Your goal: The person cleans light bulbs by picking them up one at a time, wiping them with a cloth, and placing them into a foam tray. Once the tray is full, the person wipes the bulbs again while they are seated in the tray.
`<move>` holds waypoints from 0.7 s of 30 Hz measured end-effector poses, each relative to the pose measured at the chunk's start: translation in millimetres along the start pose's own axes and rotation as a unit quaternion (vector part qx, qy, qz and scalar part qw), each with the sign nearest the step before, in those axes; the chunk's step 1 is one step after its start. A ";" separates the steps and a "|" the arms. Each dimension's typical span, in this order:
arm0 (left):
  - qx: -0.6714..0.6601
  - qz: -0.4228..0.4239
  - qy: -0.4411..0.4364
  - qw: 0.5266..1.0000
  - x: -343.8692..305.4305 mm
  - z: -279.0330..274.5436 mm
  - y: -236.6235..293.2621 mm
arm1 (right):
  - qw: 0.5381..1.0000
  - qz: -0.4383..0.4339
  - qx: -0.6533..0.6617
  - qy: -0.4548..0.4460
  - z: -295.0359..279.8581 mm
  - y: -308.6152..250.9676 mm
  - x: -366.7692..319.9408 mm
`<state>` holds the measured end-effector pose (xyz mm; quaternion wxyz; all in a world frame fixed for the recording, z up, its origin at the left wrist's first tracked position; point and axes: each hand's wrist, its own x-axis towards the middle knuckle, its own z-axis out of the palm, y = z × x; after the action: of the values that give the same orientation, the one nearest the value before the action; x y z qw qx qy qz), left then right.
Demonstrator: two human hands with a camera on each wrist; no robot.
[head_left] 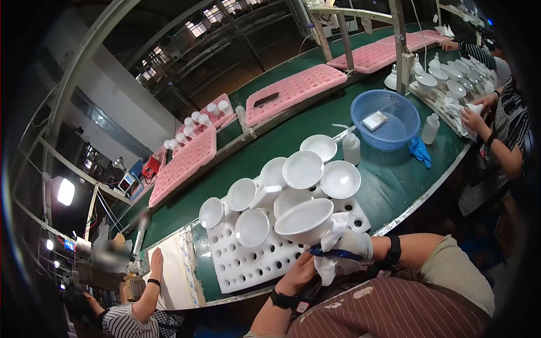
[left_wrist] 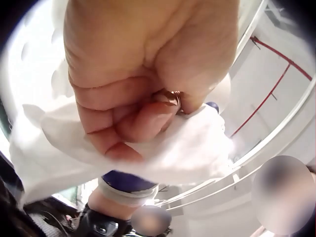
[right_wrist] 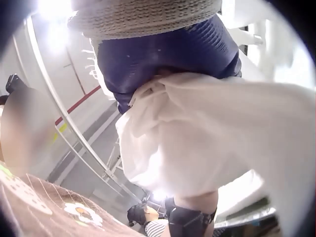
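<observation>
Tilting just beyond the hands (head_left: 356,245) and cloth (head_left: 327,271), a white lamp (head_left: 304,217).

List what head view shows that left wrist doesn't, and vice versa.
Head only: the cluster of white, dish-shaped lamps, a round blue plastic basket, pink rectangular foam-like trays and white plastic squeeze bottles.

Left wrist only: a shiny metal ring on the left hand, and thin red pipe-like lines against a pale background.

Both: the left hand gripping a crumpled white cloth, plus part of the right hand in its blue-and-white glove.
</observation>
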<state>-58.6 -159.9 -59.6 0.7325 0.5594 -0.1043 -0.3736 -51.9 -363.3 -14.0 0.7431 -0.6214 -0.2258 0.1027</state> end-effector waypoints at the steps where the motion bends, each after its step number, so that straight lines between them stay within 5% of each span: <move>1: 0.018 0.020 0.017 0.999 -4.3 4.4 1.2 | 0.994 -0.065 -0.085 -0.014 -2.7 2.4 0.8; 2: 0.017 0.021 0.018 0.999 -6.3 2.9 8.2 | 0.977 -0.129 -0.170 -0.029 -7.5 6.2 2.0; 3: 0.148 -0.042 -0.003 0.988 -10.2 4.2 31.3 | 0.872 -0.236 -0.423 -0.061 -20.3 19.8 3.4; 4: 0.274 -0.105 -0.023 0.956 -16.7 0.7 45.5 | 0.873 -0.234 -0.423 -0.068 -24.2 18.2 -2.4; 6: 0.279 -0.102 0.167 0.940 -32.4 -11.1 56.2 | 0.946 -0.024 -0.325 0.011 -26.7 13.1 -14.1; 8: 0.216 0.082 0.182 0.956 -43.9 -19.9 55.3 | 0.890 0.034 -0.455 -0.026 -32.1 0.0 -15.9; 10: 0.251 0.121 0.128 0.952 -45.5 -5.5 81.7 | 0.867 0.058 -0.492 -0.052 -26.1 -15.8 -10.5; 14: 0.321 0.063 0.073 0.942 -34.8 0.9 89.7 | 0.835 0.073 -0.540 -0.081 -20.7 -16.1 -6.9; 21: 0.209 0.047 0.055 0.975 -26.3 -6.9 79.0 | 0.806 0.083 -0.577 -0.107 -19.0 -21.9 -8.6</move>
<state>-39.0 -129.8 15.8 0.6211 0.7138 -0.1660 -0.2778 -53.4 -388.3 3.0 0.2076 -0.9369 -0.2692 0.0812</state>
